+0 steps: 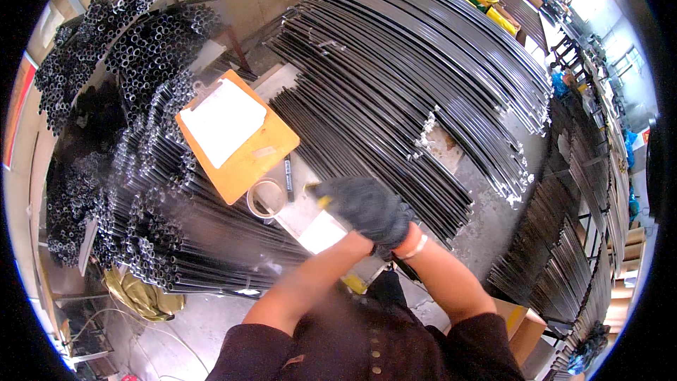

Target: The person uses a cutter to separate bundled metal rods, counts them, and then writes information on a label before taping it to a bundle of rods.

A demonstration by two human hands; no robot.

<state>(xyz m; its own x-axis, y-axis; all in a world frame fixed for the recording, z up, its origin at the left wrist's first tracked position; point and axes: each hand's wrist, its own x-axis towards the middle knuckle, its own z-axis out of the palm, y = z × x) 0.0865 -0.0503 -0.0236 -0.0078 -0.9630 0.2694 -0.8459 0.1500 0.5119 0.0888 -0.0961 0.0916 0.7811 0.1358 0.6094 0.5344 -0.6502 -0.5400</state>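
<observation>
Both hands come together here, dark-gloved, over the narrow pale worktop (302,206), close to its near end. The right hand (368,206) reaches across on top, fingers drawn together and pointing left; a spot of yellow shows by its fingertips, and whether that is something held, I cannot tell. The left hand (381,241) tucks in beneath it, mostly hidden, so its opening and any grip cannot be made out. Just below the right fingertips, a white paper sheet (321,232) lies on the worktop's near end. Along the left edge sit a slim black marker (289,178) and a tan, ring-shaped roll of tape (281,189), right beside an orange clipboard (276,142) with white paper. Long black metal tubes (395,85) spread out beyond the right edge; stacked open-ended dark tubes (144,180) crowd the left.
</observation>
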